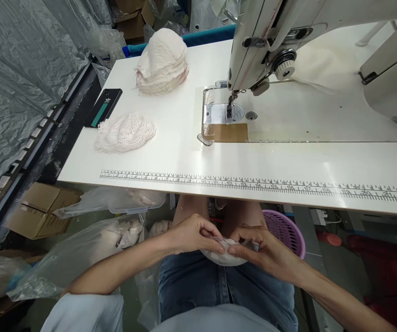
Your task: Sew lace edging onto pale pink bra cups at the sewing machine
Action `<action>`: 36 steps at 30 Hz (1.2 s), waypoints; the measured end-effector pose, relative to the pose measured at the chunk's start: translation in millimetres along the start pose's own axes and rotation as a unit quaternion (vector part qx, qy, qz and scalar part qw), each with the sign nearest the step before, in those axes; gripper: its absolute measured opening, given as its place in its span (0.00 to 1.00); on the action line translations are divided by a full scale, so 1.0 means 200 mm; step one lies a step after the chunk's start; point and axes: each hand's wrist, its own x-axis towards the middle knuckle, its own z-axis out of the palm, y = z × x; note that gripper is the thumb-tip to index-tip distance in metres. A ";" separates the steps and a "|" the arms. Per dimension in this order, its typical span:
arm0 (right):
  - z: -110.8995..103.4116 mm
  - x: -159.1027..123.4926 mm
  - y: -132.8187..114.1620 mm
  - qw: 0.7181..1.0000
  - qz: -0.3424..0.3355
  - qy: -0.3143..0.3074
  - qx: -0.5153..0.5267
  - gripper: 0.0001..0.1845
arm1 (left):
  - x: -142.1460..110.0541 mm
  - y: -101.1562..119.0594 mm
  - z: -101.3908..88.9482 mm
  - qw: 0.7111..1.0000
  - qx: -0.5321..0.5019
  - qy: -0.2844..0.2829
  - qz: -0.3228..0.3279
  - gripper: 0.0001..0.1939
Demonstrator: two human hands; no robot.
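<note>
Over my lap, below the table's front edge, both hands pinch a small white piece of fabric (226,259) with a lacy upper edge. My left hand (201,235) grips its left side between thumb and fingers. From the right, my right hand (257,246) holds the other side, thumb tip close to the left thumb. The fingers hide part of the cloth, so its full shape cannot be made out. On the table lie a flat white lace piece (126,133) and a stack of cream fabric cups (163,62) with frayed edges.
A sewing machine (231,106) stands at the table's right, cream cloth (323,64) behind its needle. A black phone (104,108) lies at the left edge. A printed ruler (254,183) runs along the front. Below are a purple basket (298,235), plastic bags (77,253) and a cardboard box (41,210).
</note>
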 end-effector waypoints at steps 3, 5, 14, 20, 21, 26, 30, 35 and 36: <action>0.00 0.01 -0.01 1.000 -0.012 0.007 0.007 0.20 | 0.01 0.01 0.00 1.000 -0.015 -0.011 -0.015 0.18; -0.01 0.02 -0.01 1.000 -0.019 0.013 -0.003 0.20 | 0.02 0.01 0.01 1.000 -0.011 -0.009 -0.023 0.19; -0.04 -0.03 0.03 0.994 -0.010 0.041 -0.096 0.19 | 0.08 0.02 0.04 0.999 -0.016 0.027 -0.014 0.17; -0.07 -0.05 0.05 0.994 -0.040 0.038 -0.093 0.18 | 0.10 0.05 0.05 0.994 -0.073 0.009 -0.076 0.19; -0.07 -0.05 0.06 0.996 -0.041 0.029 -0.075 0.19 | 0.11 0.05 0.05 0.993 -0.081 0.006 -0.080 0.20; -0.08 -0.08 0.10 0.998 -0.054 0.017 -0.032 0.20 | 0.13 0.05 0.08 0.991 -0.105 -0.003 -0.080 0.20; -0.10 -0.11 0.11 0.993 -0.054 0.049 -0.088 0.18 | 0.15 0.06 0.10 0.991 -0.107 -0.008 -0.084 0.21; -0.12 -0.15 0.09 0.991 -0.042 0.061 -0.108 0.19 | 0.17 0.08 0.13 0.991 -0.096 0.011 -0.092 0.21; -0.12 -0.15 0.09 0.990 -0.047 0.069 -0.111 0.19 | 0.17 0.09 0.13 0.991 -0.095 0.016 -0.093 0.21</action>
